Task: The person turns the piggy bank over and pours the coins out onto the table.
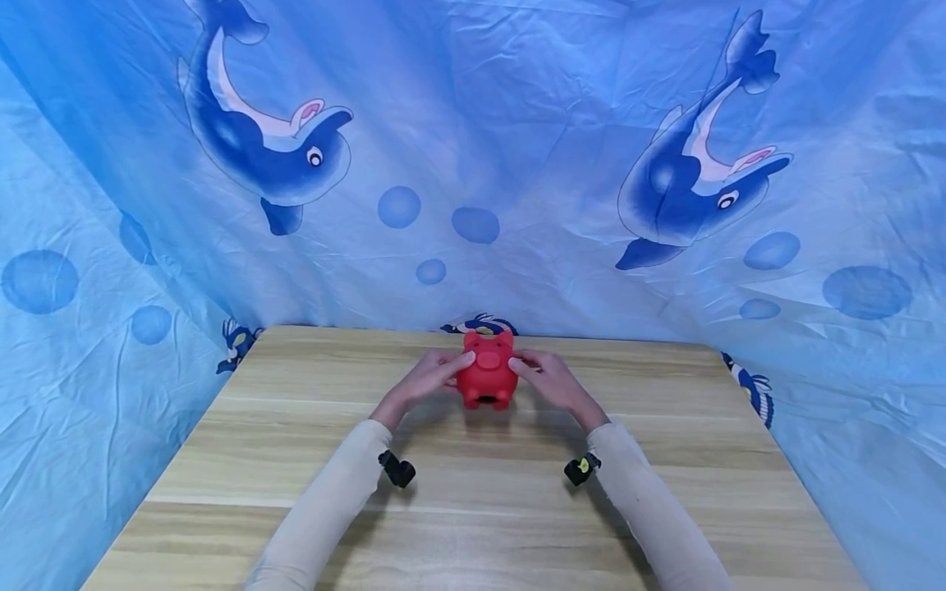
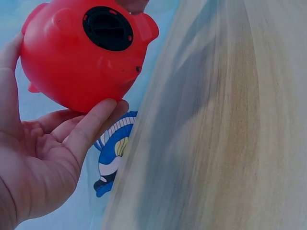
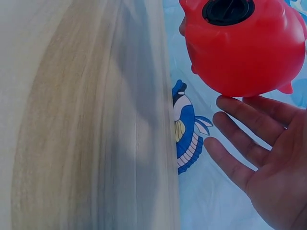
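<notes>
A red piggy bank (image 1: 488, 377) is held up over the far part of the table, its snout facing me. My left hand (image 1: 431, 376) grips it from the left, thumb on the front beside the snout and fingers round the side. From the other side my right hand (image 1: 548, 377) holds it, its thumb likewise on the front. Both wrist views show the underside with a round black plug (image 2: 108, 28). Some fingertips of the right hand touch the red body in the right wrist view, while others are spread apart from it.
The wooden table (image 1: 473, 525) reaches to a blue cloth backdrop (image 1: 547, 271) printed with dolphins and bubbles, which also hangs at both sides. A small black camera sits on each wrist, one left (image 1: 397, 469) and one right (image 1: 580, 469).
</notes>
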Demonstrator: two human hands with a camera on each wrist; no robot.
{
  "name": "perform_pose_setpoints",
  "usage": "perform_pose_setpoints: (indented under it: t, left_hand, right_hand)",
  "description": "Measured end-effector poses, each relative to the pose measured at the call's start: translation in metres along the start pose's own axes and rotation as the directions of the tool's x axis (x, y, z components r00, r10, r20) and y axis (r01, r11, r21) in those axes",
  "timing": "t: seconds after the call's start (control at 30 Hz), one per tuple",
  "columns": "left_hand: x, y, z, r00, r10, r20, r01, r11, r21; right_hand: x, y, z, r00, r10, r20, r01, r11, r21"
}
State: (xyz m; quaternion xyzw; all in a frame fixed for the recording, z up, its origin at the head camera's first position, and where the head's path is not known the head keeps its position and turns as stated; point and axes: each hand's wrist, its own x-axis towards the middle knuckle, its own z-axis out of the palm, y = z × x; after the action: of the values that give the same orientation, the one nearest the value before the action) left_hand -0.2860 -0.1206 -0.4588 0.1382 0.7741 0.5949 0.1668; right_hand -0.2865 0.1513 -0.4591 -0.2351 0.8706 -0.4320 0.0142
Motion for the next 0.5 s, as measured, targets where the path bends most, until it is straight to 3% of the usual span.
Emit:
perform_pose_setpoints:
  t: [0.5]
  left_hand:
    - [-0.0005, -0.0057, -0.0036, 0.996, -0.091, -0.001, 0.091, 0.991, -0.096]
  right_hand:
    - [-0.0057, 0.0011, 0.0015, 0.996, -0.086, 0.013, 0.085, 0.994, 0.063]
